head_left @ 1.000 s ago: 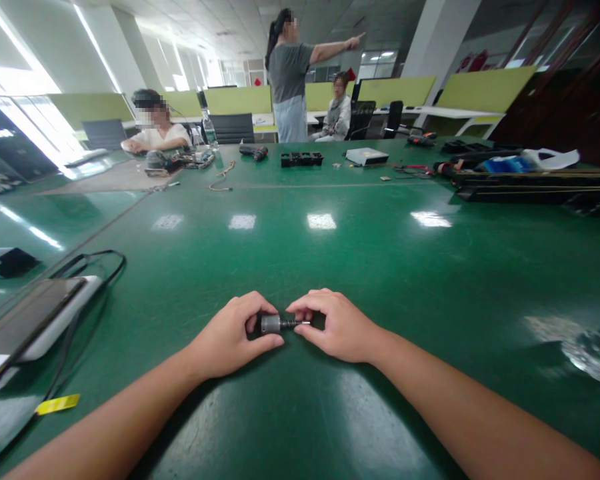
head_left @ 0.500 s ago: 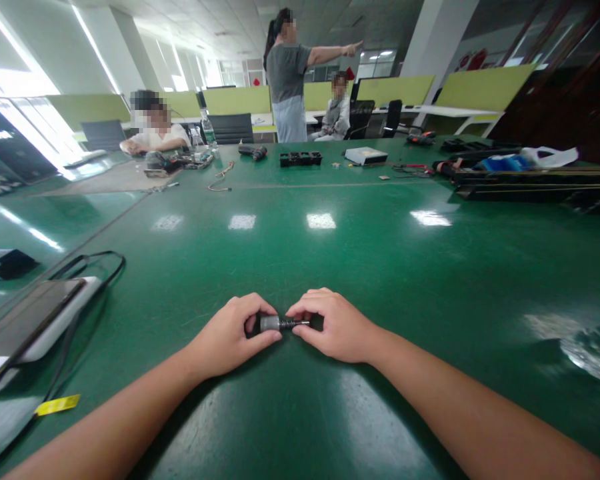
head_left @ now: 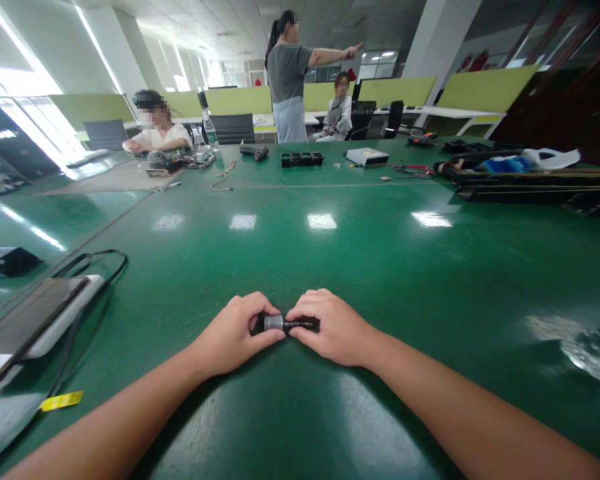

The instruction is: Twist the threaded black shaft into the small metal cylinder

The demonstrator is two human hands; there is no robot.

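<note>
Low over the green table, my left hand (head_left: 240, 330) pinches a grey cylinder (head_left: 273, 323) between thumb and fingers. From the cylinder's right end runs a thin dark shaft (head_left: 303, 324) with a small coil spring around it near the cylinder. My right hand (head_left: 330, 327) is closed around the spring and shaft, thumb below and fingers above. The fingertips of both hands almost meet. The shaft's far end lies within the right hand's curl and shows only in part.
A phone (head_left: 35, 313) and a black cable (head_left: 70, 340) with a yellow tag lie at left. A clear glass object (head_left: 593, 353) stands at right. Across the table's far side are a black slotted part (head_left: 301, 159), a white box (head_left: 367, 157) and dark rails (head_left: 530, 183). Several people are beyond.
My left hand and the grey cylinder have shifted slightly right, closer to my right hand. Less of the spring shows between the cylinder and my right fingertips.
</note>
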